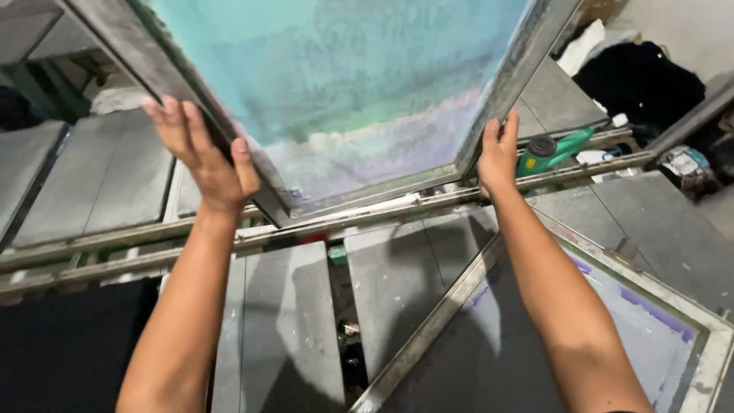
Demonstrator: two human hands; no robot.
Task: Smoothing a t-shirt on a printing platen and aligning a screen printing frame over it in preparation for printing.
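A large screen-printing frame with a grey metal border and a teal, ink-stained mesh is lifted and tilted up in front of me. My left hand grips its left bar, fingers behind and thumb in front. My right hand holds the right bar near the lower corner. The frame's bottom edge hangs just above a long metal rail.
Grey printing boards lie in rows below. A second metal-framed screen lies flat at the lower right. A green bottle rests by the rail. Dark cloth is piled at the upper right; black fabric covers the lower left board.
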